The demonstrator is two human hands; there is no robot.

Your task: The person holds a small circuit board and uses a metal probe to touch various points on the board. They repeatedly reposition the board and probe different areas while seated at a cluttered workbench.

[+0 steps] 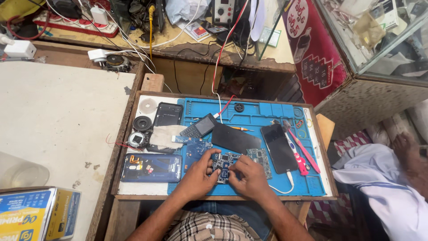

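Both hands meet over one small blue circuit board [221, 166] lying near the front edge of the blue work mat [267, 111], the landmark for all else; the left hand [198, 175] grips the board's left side with curled fingers, and the right hand [249, 176] pinches its right side, fingers bent close; whether the right hand also holds a small tool cannot be told.

On the mat, counted: two further circuit boards, one blue [195, 148] just left of the held one and one greenish [260, 159] just right of it; one black panel [235, 138] behind the hands; one dark smartphone [279, 148] toward the mat's right, with a white cable [285, 187] at its lower end; one small keypad phone [199, 126] at the mat's middle left; one toothbrush [294, 149] and one red-handled tool [305, 151] beside the smartphone.

Left of the mat, on the wooden tray [214, 196]: one blue phone back shell [150, 168], one black phone case [168, 114], one white cloth [166, 135], three round speaker-like discs [142, 123].

The tray rests on a wooden surface; left of the mat stretches a pale surface [58, 120] with one clear plastic container [20, 172] and two printed boxes [38, 214]; behind the mat a cluttered bench carries cables and chargers; right of the mat stands a glass display case [379, 40], and another person in white clothing [383, 183] sits beside it.
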